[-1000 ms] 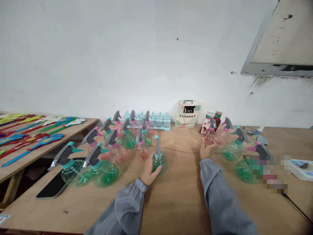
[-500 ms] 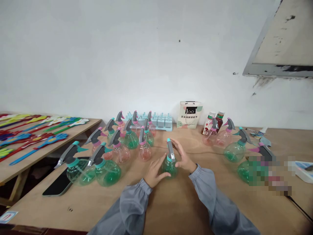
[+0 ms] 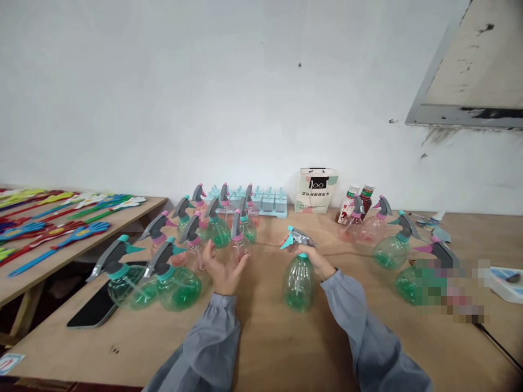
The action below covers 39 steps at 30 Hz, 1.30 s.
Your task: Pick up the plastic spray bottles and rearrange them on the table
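My right hand (image 3: 317, 260) is wrapped round the neck of a green spray bottle (image 3: 299, 280) with a grey and teal trigger head, which stands upright near the middle of the wooden table (image 3: 286, 348). My left hand (image 3: 224, 268) hovers open, palm up and fingers spread, just left of it, holding nothing. It is close to a pink spray bottle (image 3: 237, 242) at the edge of a cluster of green and pink spray bottles (image 3: 175, 277) on the left of the table.
A black phone (image 3: 95, 305) lies by the left bottles. More spray bottles (image 3: 390, 245) stand at the right. Blue trays (image 3: 265, 202), a paper bag (image 3: 315, 190) and two drink bottles (image 3: 355, 201) line the wall. Colourful hand-shaped swatters (image 3: 61, 228) cover a side table.
The green bottle moved right and nearer me, now gripped at the neck by my right hand. My left hand let go of it and drew back left, open.
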Available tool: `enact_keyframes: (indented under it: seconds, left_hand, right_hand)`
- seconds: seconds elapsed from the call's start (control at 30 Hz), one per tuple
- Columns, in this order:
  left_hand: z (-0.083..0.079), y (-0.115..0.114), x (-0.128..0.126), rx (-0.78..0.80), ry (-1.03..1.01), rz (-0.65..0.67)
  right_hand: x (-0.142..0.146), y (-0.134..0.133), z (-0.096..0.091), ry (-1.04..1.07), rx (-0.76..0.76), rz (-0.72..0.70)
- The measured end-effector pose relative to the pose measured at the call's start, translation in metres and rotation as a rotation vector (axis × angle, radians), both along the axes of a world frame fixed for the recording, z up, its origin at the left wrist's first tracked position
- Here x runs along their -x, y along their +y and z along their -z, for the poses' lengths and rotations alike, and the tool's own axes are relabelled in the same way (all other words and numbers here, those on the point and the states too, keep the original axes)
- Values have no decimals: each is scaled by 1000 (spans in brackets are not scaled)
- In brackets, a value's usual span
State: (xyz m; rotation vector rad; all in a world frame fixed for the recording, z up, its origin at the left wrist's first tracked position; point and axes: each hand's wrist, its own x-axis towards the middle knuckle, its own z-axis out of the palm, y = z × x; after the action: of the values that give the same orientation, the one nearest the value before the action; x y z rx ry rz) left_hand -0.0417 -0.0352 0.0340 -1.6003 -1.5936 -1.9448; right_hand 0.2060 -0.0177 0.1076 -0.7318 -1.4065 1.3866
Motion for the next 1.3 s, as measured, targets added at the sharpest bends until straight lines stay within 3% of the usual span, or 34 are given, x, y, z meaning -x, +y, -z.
enact_keyframes:
  seconds: [0.17, 0.27, 0.47, 0.7, 0.9, 1.3]
  left_hand:
    - [12, 24, 19, 326, 6, 110]
    - [23, 26, 16, 424, 7, 120]
    - [20, 9, -8, 395, 58, 130]
    - [20, 6, -14, 376, 72, 164]
    - [24, 9, -13, 364, 68, 168]
    - [22, 8, -13, 366, 70, 192]
  right_hand:
    - [-9, -1, -3, 37, 114, -50]
    - [-12, -5, -5, 33, 127, -65]
    - [-14, -6, -9, 81, 158, -53]
    - [-11, -3, -9, 52, 81, 101]
    - [-9, -9, -12, 49, 74, -43]
    - [-10, -7, -13, 4, -41, 42]
